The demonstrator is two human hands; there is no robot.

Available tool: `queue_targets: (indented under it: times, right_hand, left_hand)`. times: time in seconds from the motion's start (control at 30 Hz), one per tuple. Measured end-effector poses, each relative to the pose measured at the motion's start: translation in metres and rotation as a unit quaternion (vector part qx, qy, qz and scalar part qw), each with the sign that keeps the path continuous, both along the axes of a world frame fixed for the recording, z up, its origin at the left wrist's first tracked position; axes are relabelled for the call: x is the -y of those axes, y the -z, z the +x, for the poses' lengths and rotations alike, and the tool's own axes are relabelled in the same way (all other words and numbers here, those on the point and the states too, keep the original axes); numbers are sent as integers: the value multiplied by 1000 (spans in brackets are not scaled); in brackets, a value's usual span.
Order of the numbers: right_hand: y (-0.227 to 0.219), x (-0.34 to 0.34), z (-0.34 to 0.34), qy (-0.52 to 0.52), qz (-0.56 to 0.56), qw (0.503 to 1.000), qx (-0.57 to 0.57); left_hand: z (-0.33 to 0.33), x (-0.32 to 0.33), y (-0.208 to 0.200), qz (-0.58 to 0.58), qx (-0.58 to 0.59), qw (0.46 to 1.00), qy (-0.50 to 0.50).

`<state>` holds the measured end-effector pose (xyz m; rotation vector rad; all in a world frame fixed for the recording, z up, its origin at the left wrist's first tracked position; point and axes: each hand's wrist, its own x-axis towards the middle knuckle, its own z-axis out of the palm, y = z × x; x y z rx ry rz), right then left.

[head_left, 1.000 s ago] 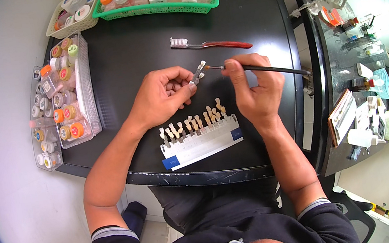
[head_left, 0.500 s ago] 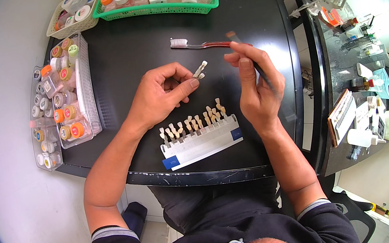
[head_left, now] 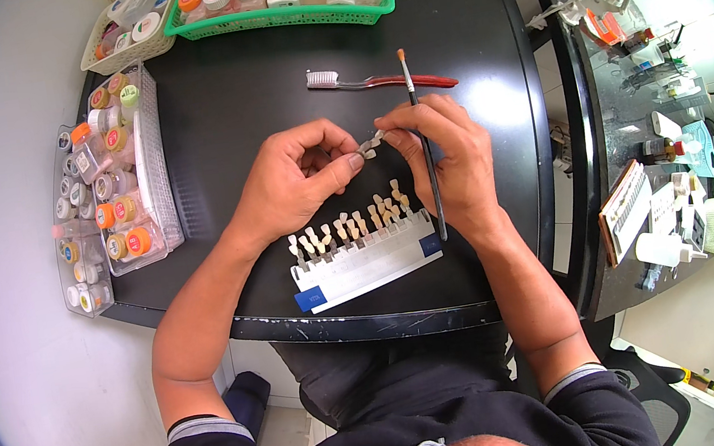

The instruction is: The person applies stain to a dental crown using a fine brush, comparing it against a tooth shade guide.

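Head view: near the middle of the frame, the left hand (head_left: 302, 171) is closed to a pinch, thumb and index finger gripping one end of a small pair of tooth-shaped shade tabs (head_left: 371, 146). On the other side, the right hand (head_left: 448, 142) brings its thumb and index fingertip together at the far end of the tabs; whether they squeeze or merely touch is too small to tell. That same hand, fingers curled, also holds a slim paintbrush (head_left: 434, 185), its orange-brown tip toward the top of the frame and its dark handle running down past the thumb.

Below the hands, on the black desk (head_left: 228, 86), lies a white shade guide holder (head_left: 370, 267) with a blue patch at each end and a row of tooth-shaped tabs standing along its upper edge. A toothbrush (head_left: 383, 81) with a red handle lies above the hands, the paintbrush crossing in front of it. At the top of the frame, a green basket (head_left: 283, 20) carries lidded jars, next to a cream basket (head_left: 101, 58) in the upper left. Further down the left side, a clear plastic bin (head_left: 155, 160) holds more jars with white, orange and gold lids.
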<state>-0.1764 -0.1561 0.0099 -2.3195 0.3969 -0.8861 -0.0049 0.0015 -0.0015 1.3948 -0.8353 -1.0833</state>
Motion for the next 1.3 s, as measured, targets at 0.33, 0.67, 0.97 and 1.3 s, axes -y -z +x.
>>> queue_targets:
  times: [0.33,0.67,0.97,1.3]
  right_hand:
    - [2,-5,3,0,19,1000,12]
    - [-4,-11,5,57,176,976,114]
    - [-5,-12,-6,59,208,971,101]
    - [-5,-4,-1,61,-41,995,73]
  left_hand:
    - [-4,-1,2,-8,1,1000,11]
    - [1,2,3,-3,-81,996,-23]
    - [5,2,5,-3,-79,997,-12]
    - [3,1,4,15,-65,998,1]
